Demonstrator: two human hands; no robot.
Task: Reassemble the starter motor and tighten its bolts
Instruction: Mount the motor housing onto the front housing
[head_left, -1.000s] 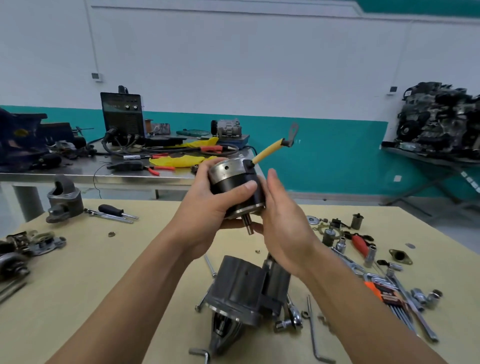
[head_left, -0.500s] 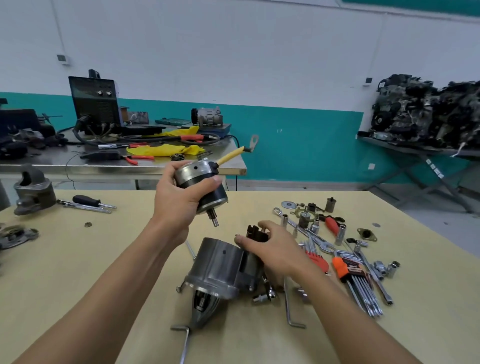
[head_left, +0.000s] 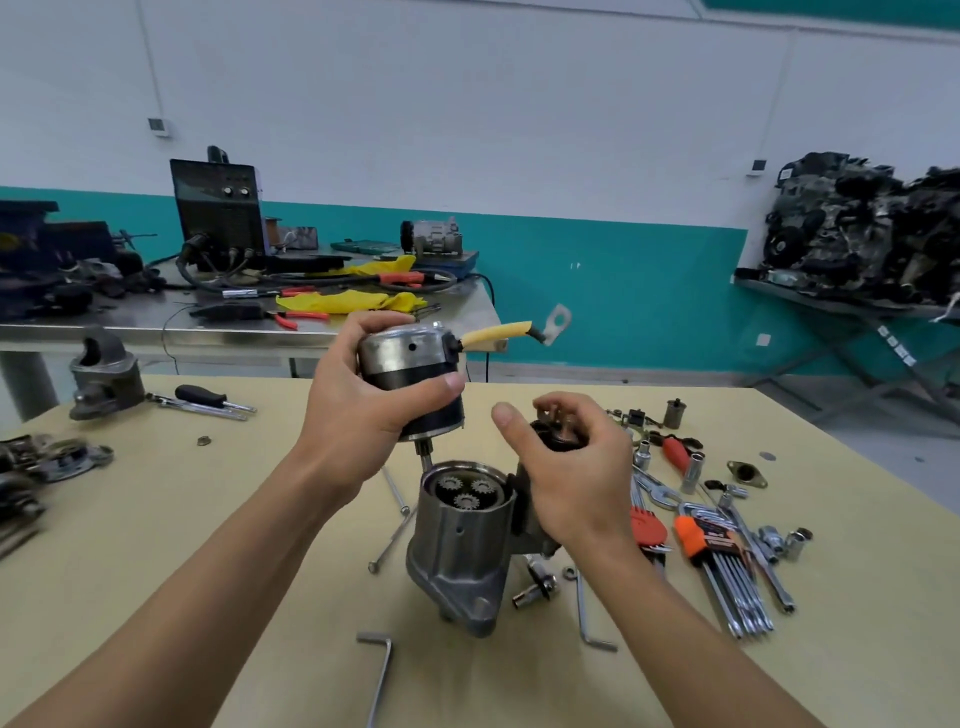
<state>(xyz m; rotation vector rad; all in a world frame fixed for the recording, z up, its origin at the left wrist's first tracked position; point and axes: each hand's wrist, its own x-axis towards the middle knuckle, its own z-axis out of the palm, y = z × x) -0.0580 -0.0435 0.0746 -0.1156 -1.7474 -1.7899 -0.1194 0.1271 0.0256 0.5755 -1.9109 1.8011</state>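
Observation:
My left hand (head_left: 358, 415) grips the motor body (head_left: 410, 364), a silver-and-black cylinder with a yellow-sleeved lead (head_left: 496, 332) sticking out to the right. Its shaft points down, just above the open top of the grey starter housing (head_left: 457, 545). The housing stands upright on the table, and three small planetary gears (head_left: 465, 491) show inside it. My right hand (head_left: 576, 478) curls over the black solenoid (head_left: 553, 436) on the housing's right side and holds the housing up. The shaft tip sits at the housing's rim, left of the gears.
Two long bolts (head_left: 396, 491) lie left of the housing, and bent hex keys (head_left: 382, 670) lie in front. Hex-key sets (head_left: 727, 561), sockets (head_left: 693, 470) and wrenches crowd the right. A screwdriver (head_left: 208, 397) and a metal casting (head_left: 104, 379) sit far left. A cluttered steel bench (head_left: 208, 332) stands behind.
The housing went from lying on its side to standing upright under my right hand. My left hand brought the motor body down until its shaft is right over the housing's open top.

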